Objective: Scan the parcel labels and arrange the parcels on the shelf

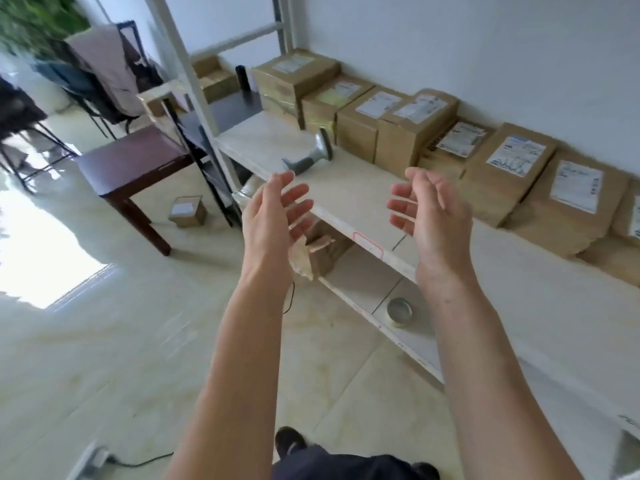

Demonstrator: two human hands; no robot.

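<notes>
Several brown cardboard parcels (408,129) with white labels stand in a row along the wall at the back of the white shelf (349,199). A grey handheld scanner (310,155) lies on the shelf in front of them. My left hand (273,220) and my right hand (429,209) are raised in front of the shelf edge, palms facing each other, fingers relaxed, holding nothing. One small parcel (188,213) sits on the floor near the shelf's left end. Another parcel (322,251) shows on the lower shelf behind my left hand.
A dark wooden stool (135,168) stands left of the shelf. A roll of tape (399,311) lies on the lower shelf. A chair draped with clothes (104,71) is at the back left. White upright posts (187,74) frame the shelf. Tiled floor spreads at left.
</notes>
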